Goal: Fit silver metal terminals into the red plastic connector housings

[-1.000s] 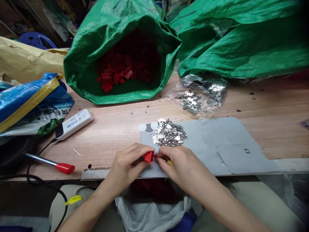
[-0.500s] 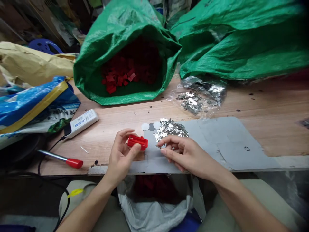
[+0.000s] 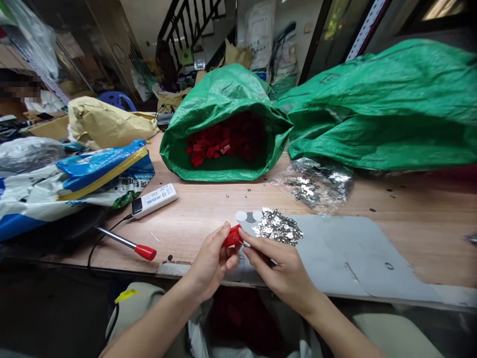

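Observation:
My left hand (image 3: 212, 258) grips a small red plastic part (image 3: 233, 235) between thumb and fingers, tilted just above the front of the table. My right hand (image 3: 281, 263) meets it from the right, fingers pinched on a small metal piece (image 3: 244, 243) at the red part's end. Whether that piece is inside the part or only touching it, I cannot tell. Something dark shows under the right fingers, too hidden to name. Just behind my hands lies a pile of flat silvery metal pieces (image 3: 279, 227) on a grey sheet (image 3: 335, 248).
A green sack (image 3: 223, 89) lies open with red parts inside; another green sack (image 3: 383, 109) is at right. A clear bag of metal pieces (image 3: 316, 186), a white device (image 3: 156, 200) and a red-handled lever (image 3: 145, 252) surround the workspace. A person (image 3: 22, 94) is at far left.
My hands have come together, and the right hand has brought the metal piece to the red part. The red part has been turned. The view has tilted up, showing more of the room.

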The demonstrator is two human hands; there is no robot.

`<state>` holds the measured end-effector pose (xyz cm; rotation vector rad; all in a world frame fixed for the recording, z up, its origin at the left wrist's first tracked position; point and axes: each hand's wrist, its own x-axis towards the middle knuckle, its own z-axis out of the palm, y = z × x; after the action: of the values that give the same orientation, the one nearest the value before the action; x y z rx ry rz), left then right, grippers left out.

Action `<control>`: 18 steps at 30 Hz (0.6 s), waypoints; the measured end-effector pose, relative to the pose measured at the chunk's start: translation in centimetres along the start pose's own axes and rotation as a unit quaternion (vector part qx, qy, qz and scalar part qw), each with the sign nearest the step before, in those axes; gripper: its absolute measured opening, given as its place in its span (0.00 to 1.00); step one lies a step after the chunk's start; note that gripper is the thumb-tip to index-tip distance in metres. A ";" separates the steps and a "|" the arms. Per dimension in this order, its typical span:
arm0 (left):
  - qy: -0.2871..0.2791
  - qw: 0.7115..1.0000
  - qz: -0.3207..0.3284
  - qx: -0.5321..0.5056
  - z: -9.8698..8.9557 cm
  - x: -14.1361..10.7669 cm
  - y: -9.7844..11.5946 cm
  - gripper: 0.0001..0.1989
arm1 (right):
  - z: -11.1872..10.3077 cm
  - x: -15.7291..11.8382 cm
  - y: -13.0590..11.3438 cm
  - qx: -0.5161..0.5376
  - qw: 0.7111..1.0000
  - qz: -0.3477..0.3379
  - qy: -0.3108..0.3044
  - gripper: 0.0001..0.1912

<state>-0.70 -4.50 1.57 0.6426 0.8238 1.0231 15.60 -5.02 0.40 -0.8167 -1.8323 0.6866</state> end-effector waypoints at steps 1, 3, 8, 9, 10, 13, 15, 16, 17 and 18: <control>-0.004 1.000 -0.001 0.000 -0.1 0.1 0.0 0.20 | -0.1 0.1 0.0 0.003 1.000 0.002 -0.005 0.21; -0.009 1.000 -0.003 0.002 -0.2 0.3 -0.2 0.21 | -0.4 0.3 -0.1 0.004 1.000 -0.002 -0.018 0.21; -0.011 1.000 0.015 0.017 -0.5 0.8 -0.9 0.22 | -0.2 0.1 0.0 -0.029 0.999 -0.016 -0.010 0.22; -0.010 0.999 0.030 0.024 -0.5 0.9 -1.0 0.22 | 0.0 -0.1 0.0 -0.026 1.000 -0.007 0.002 0.21; -0.009 0.998 0.045 0.032 -0.5 1.1 -1.1 0.22 | 0.3 -0.2 0.1 -0.016 1.000 0.011 0.015 0.20; 0.003 0.996 0.079 0.044 -0.4 1.1 -1.0 0.22 | 0.4 -0.2 0.7 0.065 0.986 0.141 0.067 0.15; 0.003 0.994 0.090 0.063 -0.5 0.6 -0.8 0.22 | -0.4 0.4 1.2 0.152 0.943 0.262 0.138 0.18; -0.018 0.990 0.098 0.099 -0.6 0.2 -0.7 0.23 | -1.1 0.8 1.5 0.192 0.914 0.310 0.180 0.22; -0.058 0.979 0.104 0.163 -0.7 -0.3 -0.7 0.23 | -1.8 1.3 1.7 0.223 0.888 0.336 0.221 0.25; -0.116 0.954 0.112 0.251 -0.9 -0.8 -0.7 0.23 | -2.5 1.7 1.8 0.238 0.873 0.344 0.251 0.29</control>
<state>-1.36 -5.47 0.77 1.2921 0.8177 0.9189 17.86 -2.31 0.89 -1.1765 -0.8187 1.1825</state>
